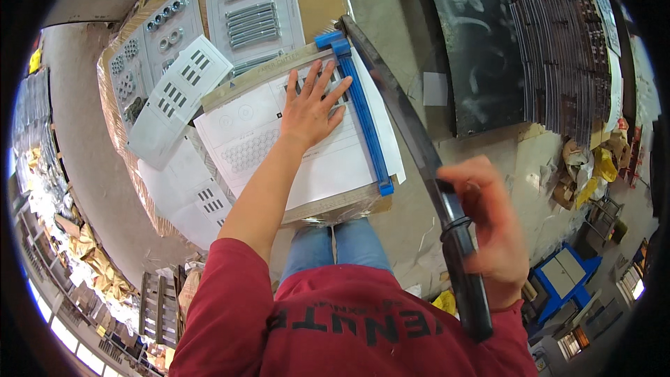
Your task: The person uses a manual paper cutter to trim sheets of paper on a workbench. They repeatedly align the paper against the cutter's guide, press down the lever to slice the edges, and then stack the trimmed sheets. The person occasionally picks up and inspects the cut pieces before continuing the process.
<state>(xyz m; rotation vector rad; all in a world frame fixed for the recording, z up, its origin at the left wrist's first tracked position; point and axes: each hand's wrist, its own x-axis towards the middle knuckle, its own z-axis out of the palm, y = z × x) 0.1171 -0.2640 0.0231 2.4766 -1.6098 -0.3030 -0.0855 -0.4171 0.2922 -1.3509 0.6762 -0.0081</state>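
My left hand [310, 108] lies flat with fingers spread on a printed white sheet [269, 150], which shows a honeycomb pattern and circles. That sheet rests on a paper cutter [328, 204], beneath its blue clamp bar [364, 119], and a strip of paper shows past the bar. The cutter's long blade arm [398, 94] is raised, swung out to the right. My right hand [492, 230], blurred by motion, is curled around the arm's black handle [466, 279]; some of its fingers are hidden or smeared.
Left of the cutter lie loose printed sheets [183, 84] with black bars. Behind are cards of bolts [251, 24] and of nuts [167, 17] under plastic. A stack of dark panels [481, 49] stands at right. A wooden pallet [159, 307] and blue-framed equipment [565, 276] are farther off.
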